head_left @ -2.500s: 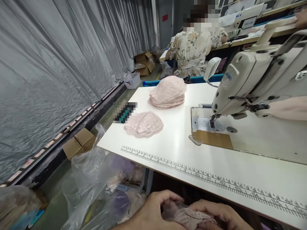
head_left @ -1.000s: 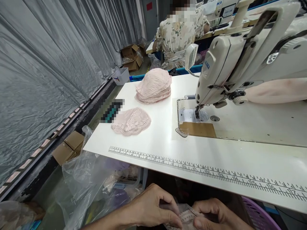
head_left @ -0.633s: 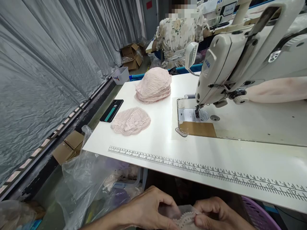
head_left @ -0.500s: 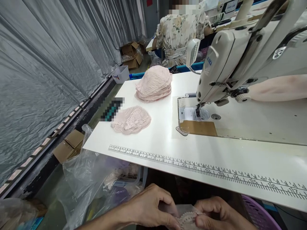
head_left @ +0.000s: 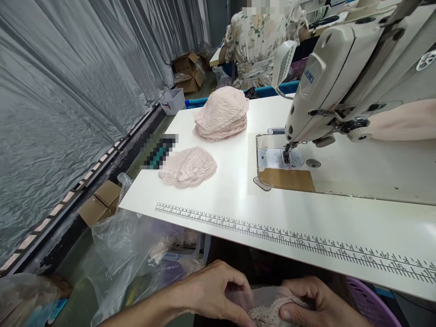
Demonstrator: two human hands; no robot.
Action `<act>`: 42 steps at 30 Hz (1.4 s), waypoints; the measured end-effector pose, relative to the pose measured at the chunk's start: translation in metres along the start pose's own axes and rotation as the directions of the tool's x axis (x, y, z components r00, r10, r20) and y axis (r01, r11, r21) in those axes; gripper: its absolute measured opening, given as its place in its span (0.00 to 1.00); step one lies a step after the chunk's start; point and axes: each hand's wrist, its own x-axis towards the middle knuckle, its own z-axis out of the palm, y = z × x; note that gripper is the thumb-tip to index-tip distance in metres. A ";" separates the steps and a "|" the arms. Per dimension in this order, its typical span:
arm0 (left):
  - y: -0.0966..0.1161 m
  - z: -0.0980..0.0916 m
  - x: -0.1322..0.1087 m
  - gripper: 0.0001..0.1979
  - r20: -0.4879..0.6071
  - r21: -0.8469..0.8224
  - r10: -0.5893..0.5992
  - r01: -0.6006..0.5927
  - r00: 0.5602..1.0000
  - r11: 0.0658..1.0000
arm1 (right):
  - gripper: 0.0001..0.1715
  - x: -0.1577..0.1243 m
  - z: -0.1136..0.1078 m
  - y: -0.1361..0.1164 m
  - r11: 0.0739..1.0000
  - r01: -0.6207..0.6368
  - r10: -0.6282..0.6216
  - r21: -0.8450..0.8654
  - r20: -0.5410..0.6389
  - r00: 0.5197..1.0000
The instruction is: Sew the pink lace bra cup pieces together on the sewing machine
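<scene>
Below the table's front edge, both my hands hold a piece of pale pink lace with sheer mesh [head_left: 267, 311]. My left hand [head_left: 218, 293] grips its left side between thumb and curled fingers. On the other side my right hand [head_left: 311, 302] pinches the scalloped edge, thumb on top. The lower part of the piece runs out of the picture. On the white table [head_left: 218, 200] lies a single pink lace cup [head_left: 189, 167]. Behind it rises a stack of similar lace cups [head_left: 221, 113]. The sewing machine [head_left: 323, 77] stands to the right, its presser foot [head_left: 286, 156] over the needle plate.
A printed ruler [head_left: 265, 233] runs along the table's front edge. Clear plastic bags [head_left: 119, 254] and a cardboard box [head_left: 100, 204] are at lower left. A purple basket [head_left: 371, 304] is at lower right. Another person in a floral top [head_left: 262, 45] sits beyond the table.
My right hand has shifted slightly right, and more of the sheer mesh and lace edge shows between my hands. The whole view has moved a little.
</scene>
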 end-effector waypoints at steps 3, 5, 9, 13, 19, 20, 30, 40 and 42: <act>0.004 0.000 0.001 0.13 -0.016 -0.068 -0.007 0.006 1.000 0.998 | 0.26 0.000 -0.001 0.004 0.999 -0.033 0.034 0.027 -0.018 0.999; 0.007 0.000 0.002 0.09 -0.021 -0.116 -0.015 0.013 1.000 0.993 | 0.26 0.000 -0.002 0.006 0.998 -0.041 0.042 0.050 -0.027 0.999; 0.008 0.001 0.002 0.08 -0.014 -0.169 -0.062 0.058 0.998 0.984 | 0.25 -0.001 -0.006 0.009 0.995 -0.061 0.061 0.085 -0.004 0.998; 0.009 0.002 0.003 0.08 -0.019 -0.149 -0.088 0.084 0.996 0.985 | 0.23 -0.002 -0.008 0.001 0.994 -0.079 0.077 0.078 0.019 0.997; 0.014 -0.001 0.004 0.10 -0.015 -0.092 -0.078 0.076 0.997 0.993 | 0.22 0.004 0.002 -0.017 0.991 -0.106 0.100 0.084 0.072 0.992; 0.013 -0.002 0.003 0.11 0.000 -0.109 -0.073 0.072 0.997 0.991 | 0.21 0.005 0.003 -0.017 0.988 -0.113 0.105 0.110 0.075 0.992; 0.002 -0.013 -0.001 0.21 0.144 -0.202 -0.055 0.084 0.988 0.976 | 0.21 -0.003 -0.012 -0.008 0.985 -0.170 0.170 0.035 0.022 0.985; -0.010 -0.011 0.004 0.21 0.183 -0.218 -0.069 0.109 0.981 0.970 | 0.19 -0.006 -0.014 -0.005 0.984 -0.179 0.178 0.027 0.021 0.984; -0.011 -0.012 0.004 0.18 0.190 -0.218 -0.044 0.086 0.981 0.972 | 0.19 -0.006 -0.016 -0.001 0.985 -0.172 0.171 0.010 0.033 0.985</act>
